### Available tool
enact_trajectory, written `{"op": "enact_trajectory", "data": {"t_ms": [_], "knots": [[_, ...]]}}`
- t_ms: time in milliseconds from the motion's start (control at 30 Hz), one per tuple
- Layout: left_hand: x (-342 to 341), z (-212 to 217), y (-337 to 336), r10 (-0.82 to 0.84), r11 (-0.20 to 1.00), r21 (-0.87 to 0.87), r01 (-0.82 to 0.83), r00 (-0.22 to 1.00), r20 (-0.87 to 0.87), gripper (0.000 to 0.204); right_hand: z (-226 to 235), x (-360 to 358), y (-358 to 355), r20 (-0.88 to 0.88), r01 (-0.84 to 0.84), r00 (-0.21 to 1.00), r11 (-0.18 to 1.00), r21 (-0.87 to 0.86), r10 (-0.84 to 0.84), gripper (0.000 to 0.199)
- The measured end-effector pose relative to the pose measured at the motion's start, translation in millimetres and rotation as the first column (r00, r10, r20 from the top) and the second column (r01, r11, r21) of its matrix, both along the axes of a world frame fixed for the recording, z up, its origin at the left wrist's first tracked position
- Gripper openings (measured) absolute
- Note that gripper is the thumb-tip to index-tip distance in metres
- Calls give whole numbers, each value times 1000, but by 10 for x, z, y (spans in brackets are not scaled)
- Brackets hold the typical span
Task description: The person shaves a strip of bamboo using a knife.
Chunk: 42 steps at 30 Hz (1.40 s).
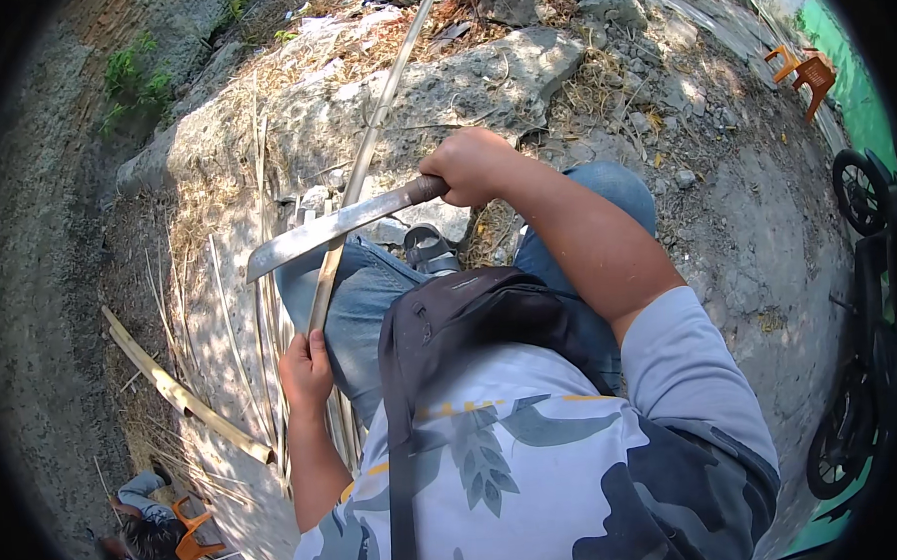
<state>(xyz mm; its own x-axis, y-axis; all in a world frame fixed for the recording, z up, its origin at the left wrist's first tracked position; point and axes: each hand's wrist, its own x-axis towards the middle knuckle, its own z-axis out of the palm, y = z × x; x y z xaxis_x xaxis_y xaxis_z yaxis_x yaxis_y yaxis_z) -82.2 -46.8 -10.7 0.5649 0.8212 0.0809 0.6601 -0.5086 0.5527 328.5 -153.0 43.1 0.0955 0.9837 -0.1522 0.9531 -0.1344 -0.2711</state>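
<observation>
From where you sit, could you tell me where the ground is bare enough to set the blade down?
Bare earth lies to the right of the right knee, toward the motorbike. Left of the left hand it is crowded: bamboo slivers and a split piece. The rock ahead carries dry scraps.

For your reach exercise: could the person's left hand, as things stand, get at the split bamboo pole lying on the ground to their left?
Probably not at once: the left hand is closed on a bamboo strip, and the split bamboo pole lies apart; nothing blocks the ground between.
</observation>
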Motion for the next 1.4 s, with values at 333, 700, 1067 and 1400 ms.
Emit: {"op": "enact_trajectory", "data": {"t_ms": [333,700,1067,1400], "knots": [[19,18,6,12,1000,-5,-12,1000,-12,49,-230,326,-84,-158,318,941,943,98,-301,23],[-15,-48,19,17,1000,-10,-17,1000,22,48,-36,8,-9,-67,83,994,996,-32,-85,24],[-8,-41,17,18,1000,-2,-18,1000,1,50,-93,40,-50,-78,70,995,993,95,-63,20],[2,-31,6,8,1000,28,-8,1000,9,49,-117,21,-40,-92,83,993,994,74,-76,22]]}}
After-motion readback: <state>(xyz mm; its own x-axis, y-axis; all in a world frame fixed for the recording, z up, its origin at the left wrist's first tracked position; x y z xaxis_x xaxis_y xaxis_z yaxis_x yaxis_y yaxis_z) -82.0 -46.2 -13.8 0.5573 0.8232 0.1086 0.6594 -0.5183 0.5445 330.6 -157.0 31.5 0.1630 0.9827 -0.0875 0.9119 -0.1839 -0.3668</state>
